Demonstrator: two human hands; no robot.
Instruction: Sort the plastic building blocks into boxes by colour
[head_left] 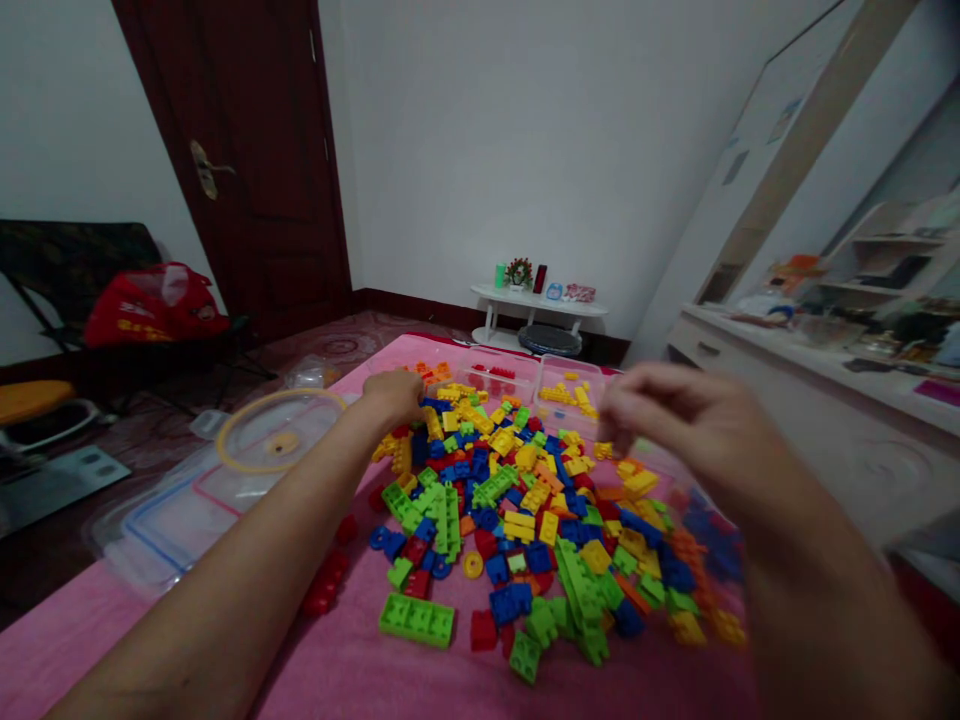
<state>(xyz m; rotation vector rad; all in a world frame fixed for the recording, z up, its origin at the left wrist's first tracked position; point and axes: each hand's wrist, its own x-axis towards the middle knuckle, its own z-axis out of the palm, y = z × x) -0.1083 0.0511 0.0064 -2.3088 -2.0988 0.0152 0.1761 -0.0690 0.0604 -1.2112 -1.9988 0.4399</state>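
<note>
Our left hand (395,393) is down at the far left edge of the plastic blocks (495,487), right among the yellow ones, and the back of the hand hides its fingers, so we cannot tell whether they are spread or pinching! Over to our right hand (671,405): its fingers are bent inward, bunched toward the thumb and blurred, and we cannot tell whether a block sits between them.

Now the containers! Just beyond and to the left of the right fingers sits a clear box (555,370), and we see yellow blocks in it, only a few, lying loose on its bottom. Next to it, farther left, between the two sets of fingers and beyond them, another clear tub (523,370) holds red blocks. Orange blocks (431,373) lie just past the left fingers.

The main heap is a riot of green, blue, yellow and red, filling the space between the fingers and spreading nearer to us across the pink-covered bench (360,660). One long green block (417,620) lies well on our side of the left fingers. And out to the left of those fingers, a round clear lid (281,430) with a yellow-orange ring rests beside a blue-edged clear lid (161,515).
</note>
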